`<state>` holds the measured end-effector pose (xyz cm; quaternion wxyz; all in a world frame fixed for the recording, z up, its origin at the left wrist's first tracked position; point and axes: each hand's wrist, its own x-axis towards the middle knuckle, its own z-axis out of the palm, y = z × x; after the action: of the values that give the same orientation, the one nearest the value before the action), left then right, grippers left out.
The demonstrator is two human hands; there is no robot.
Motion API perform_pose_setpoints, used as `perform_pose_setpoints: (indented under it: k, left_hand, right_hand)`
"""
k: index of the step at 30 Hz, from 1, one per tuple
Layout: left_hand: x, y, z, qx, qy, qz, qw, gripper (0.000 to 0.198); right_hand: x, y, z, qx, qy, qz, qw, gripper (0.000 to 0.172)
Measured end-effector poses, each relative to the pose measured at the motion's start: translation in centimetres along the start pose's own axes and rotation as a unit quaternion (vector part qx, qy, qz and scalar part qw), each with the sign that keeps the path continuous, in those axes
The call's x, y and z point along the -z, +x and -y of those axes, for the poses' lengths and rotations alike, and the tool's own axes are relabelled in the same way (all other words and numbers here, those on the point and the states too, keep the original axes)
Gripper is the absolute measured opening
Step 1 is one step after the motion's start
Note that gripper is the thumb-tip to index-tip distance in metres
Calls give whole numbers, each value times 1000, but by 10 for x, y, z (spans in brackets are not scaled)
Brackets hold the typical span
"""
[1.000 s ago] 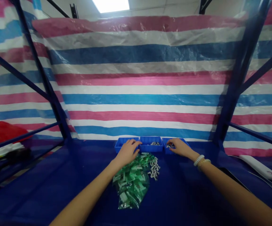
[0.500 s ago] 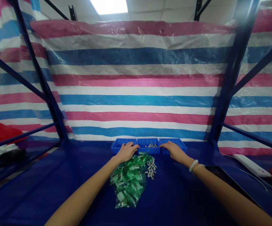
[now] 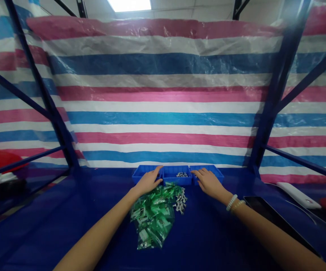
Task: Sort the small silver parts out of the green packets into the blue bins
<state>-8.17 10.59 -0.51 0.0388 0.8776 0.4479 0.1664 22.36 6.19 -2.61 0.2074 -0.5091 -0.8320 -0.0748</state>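
Three small blue bins stand side by side: a left bin, a middle bin and a right bin. Small metal pieces lie in the middle one. My left hand is at the left bin, fingers stretched forward over it and thumb apart, with nothing visible in it. Over the front of the right bin, my right hand has its fingers spread and hides most of that bin's inside. Nearer me lie green-printed clear bags with a pile of silvery screw-like pieces beside them.
A flat black tablet-like device lies under my right forearm. To its right are a white elongated device and a thin cable. Blue frame posts flank the blue tabletop, and a striped sheet hangs behind it.
My left hand's fingers have straightened forward and its thumb has spread away. The right hand's fingers have shifted slightly at the right bin. The view has moved a little.
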Motion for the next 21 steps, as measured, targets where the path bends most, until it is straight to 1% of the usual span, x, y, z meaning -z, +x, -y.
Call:
perform_pose_setpoints:
  k: [2,4,6,9,11,13,16,18,21]
  left_hand:
    - [-4,1,3,24,-10,-11,1000,57]
    - [-7,2,4,43,-17,-22,999,53]
    - [-8,2,3,48,-28,-28,998,50]
    - [-4,0,-1,44,-51,-35,997,53]
    - [2,-2,-5,53,-62,-56,995,55]
    - [11,-7,-12,59,-75,-86,992,58]
    - [25,-17,-27,32,-119,-121,985,59]
    - [29,-23,-40,9,-155,-139,978,53]
    - [26,-30,-56,-3,-200,-170,965,37]
  right_hand:
    - [1,2,7,-11,4,-18,1000,44]
    - [3,4,14,-10,15,-31,999,40]
    - [5,5,21,-5,33,-40,999,35]
    - [6,2,35,5,72,-41,997,31]
    - [6,-4,46,21,106,-23,994,27]
    - [5,-12,58,44,139,7,989,21]
    - [3,-25,72,70,172,41,982,15]
    - [1,-31,78,77,183,52,979,19]
    - [-3,-31,78,82,203,57,974,27]
